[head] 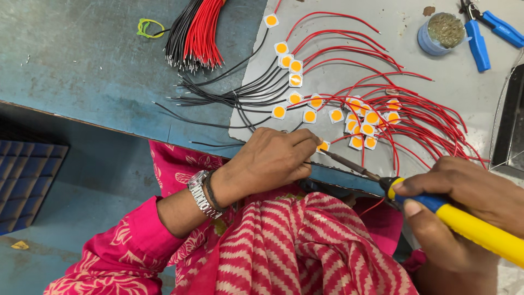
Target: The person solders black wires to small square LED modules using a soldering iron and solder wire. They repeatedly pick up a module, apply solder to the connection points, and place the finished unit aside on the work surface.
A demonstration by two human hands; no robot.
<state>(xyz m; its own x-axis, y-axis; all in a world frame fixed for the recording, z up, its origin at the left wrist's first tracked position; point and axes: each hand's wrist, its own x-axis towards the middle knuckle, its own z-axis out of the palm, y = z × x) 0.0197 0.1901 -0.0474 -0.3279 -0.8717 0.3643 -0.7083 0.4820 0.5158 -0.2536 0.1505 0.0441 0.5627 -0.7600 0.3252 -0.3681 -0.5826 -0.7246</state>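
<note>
Right hand [464, 202] grips a yellow soldering iron [436, 205]; left hand [273, 161] pinches an LED chip [323, 146] beside it.

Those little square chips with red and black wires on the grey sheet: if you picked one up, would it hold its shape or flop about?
Probably floppy: each chip trails thin red wires and black wires that already curve loosely. It looks light for its size. The overlapping leads would likely snag and drag neighbouring chips along.

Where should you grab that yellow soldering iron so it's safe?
Grip the soldering iron by its yellow and blue handle, coming from the right, as the right hand does. Its bare metal tip points left toward the small yellow-centred square chip at the left hand.
</note>
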